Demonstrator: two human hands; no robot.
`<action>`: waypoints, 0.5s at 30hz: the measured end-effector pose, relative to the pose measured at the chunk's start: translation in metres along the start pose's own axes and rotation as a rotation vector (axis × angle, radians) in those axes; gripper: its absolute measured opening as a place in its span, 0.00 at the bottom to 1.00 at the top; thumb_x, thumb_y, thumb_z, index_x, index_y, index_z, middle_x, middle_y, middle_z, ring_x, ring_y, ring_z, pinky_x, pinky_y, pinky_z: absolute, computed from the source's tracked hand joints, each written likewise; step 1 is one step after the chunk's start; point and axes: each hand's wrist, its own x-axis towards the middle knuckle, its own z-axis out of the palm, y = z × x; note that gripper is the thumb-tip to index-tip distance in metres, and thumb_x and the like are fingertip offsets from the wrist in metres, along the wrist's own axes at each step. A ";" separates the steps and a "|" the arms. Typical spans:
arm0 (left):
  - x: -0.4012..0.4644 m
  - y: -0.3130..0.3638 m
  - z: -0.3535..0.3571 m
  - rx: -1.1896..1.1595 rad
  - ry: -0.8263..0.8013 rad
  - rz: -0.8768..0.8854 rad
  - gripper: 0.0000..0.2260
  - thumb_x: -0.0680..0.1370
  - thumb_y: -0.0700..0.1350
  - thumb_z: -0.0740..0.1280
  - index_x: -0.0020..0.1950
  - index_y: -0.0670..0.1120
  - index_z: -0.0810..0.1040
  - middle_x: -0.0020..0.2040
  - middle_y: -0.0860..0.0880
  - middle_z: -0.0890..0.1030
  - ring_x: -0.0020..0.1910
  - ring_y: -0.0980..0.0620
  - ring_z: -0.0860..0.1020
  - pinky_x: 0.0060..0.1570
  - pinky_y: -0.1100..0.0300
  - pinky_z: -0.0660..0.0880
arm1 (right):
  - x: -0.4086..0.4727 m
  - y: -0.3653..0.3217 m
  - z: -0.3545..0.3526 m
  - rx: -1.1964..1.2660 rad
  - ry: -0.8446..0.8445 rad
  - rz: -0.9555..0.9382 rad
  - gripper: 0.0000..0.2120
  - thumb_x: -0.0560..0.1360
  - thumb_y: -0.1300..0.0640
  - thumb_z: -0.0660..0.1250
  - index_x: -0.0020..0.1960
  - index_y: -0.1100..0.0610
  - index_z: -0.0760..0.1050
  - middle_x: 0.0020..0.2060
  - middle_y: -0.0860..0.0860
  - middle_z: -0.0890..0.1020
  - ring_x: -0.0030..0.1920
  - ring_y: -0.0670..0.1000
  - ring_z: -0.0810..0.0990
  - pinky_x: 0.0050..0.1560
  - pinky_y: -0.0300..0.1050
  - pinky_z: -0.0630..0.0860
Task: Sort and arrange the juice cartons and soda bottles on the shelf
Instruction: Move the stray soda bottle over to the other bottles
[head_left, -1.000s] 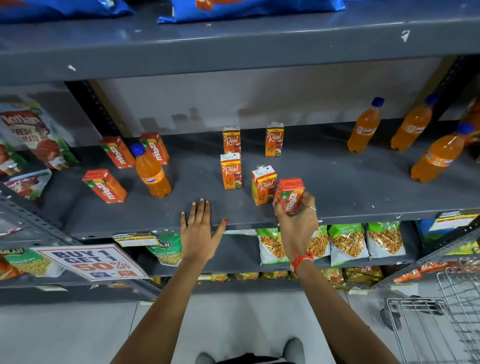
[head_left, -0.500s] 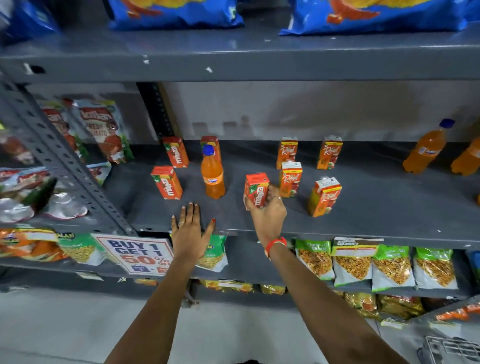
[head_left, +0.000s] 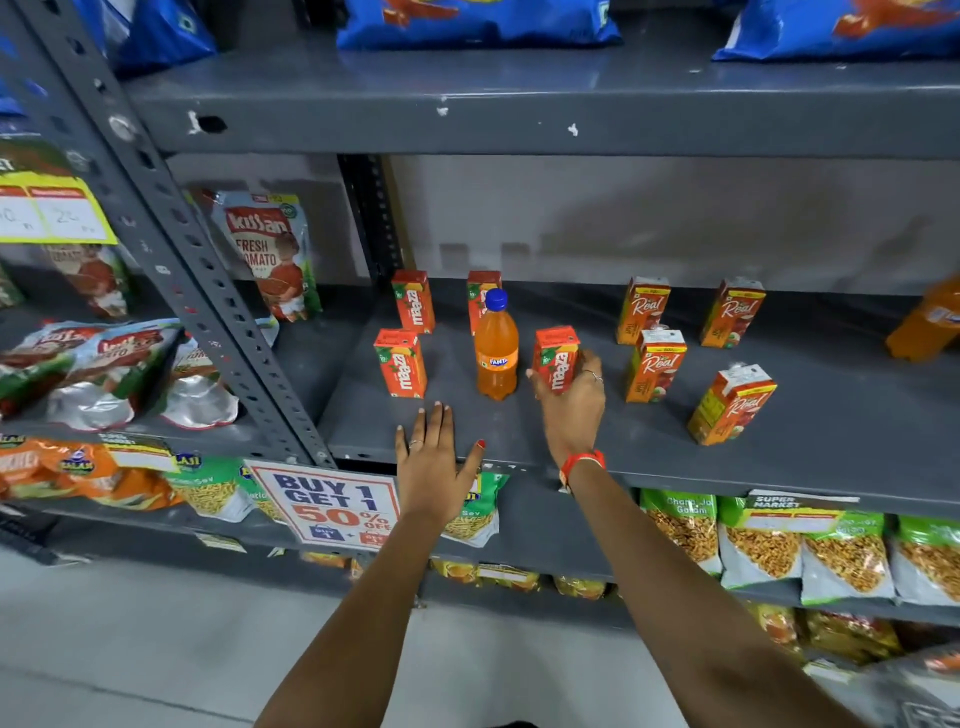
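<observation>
My right hand (head_left: 571, 405) grips a red Maaza juice carton (head_left: 555, 358), standing on the grey shelf (head_left: 649, 452) just right of an orange Fanta bottle (head_left: 496, 353) with a blue cap. Three more Maaza cartons stand to the left and behind: one at the front left (head_left: 400, 364), one behind it (head_left: 413, 301), one partly hidden behind the bottle (head_left: 480, 291). Several Real juice cartons (head_left: 655, 366) stand to the right; the nearest one (head_left: 731, 405) leans. Another orange bottle (head_left: 927, 322) is cut off at the right edge. My left hand (head_left: 434, 462) lies flat and open on the shelf's front edge.
Tomato ketchup pouches (head_left: 270, 254) fill the bay to the left, beyond a slanted perforated post (head_left: 208, 291). A "Buy 1 Get 1" sign (head_left: 332, 504) hangs below the shelf edge. Snack packets (head_left: 769, 551) line the lower shelf; blue bags (head_left: 478, 21) lie on the shelf above.
My right hand has carried the Maaza carton leftward from the Real cartons and set it down beside the Fanta bottle. The view has swung left. My left hand has stayed on the shelf edge.
</observation>
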 end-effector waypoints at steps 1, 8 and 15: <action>-0.001 0.001 0.000 -0.004 0.005 0.004 0.31 0.76 0.62 0.50 0.73 0.45 0.56 0.75 0.46 0.61 0.75 0.46 0.55 0.73 0.46 0.44 | -0.002 -0.004 -0.002 -0.002 0.029 -0.012 0.37 0.65 0.49 0.76 0.68 0.56 0.62 0.62 0.57 0.74 0.62 0.56 0.73 0.64 0.53 0.73; 0.000 -0.001 0.001 -0.021 0.010 0.017 0.32 0.76 0.63 0.48 0.73 0.45 0.55 0.75 0.46 0.61 0.75 0.46 0.54 0.72 0.46 0.43 | 0.004 -0.063 -0.004 0.007 0.013 -0.285 0.33 0.67 0.51 0.75 0.68 0.53 0.65 0.66 0.55 0.72 0.67 0.51 0.67 0.59 0.38 0.66; 0.000 0.000 0.000 -0.002 -0.016 0.015 0.32 0.76 0.64 0.47 0.73 0.45 0.53 0.75 0.46 0.60 0.75 0.46 0.53 0.72 0.46 0.42 | 0.030 -0.090 0.021 -0.230 -0.462 -0.169 0.30 0.65 0.55 0.76 0.63 0.58 0.68 0.60 0.58 0.78 0.59 0.58 0.77 0.55 0.48 0.74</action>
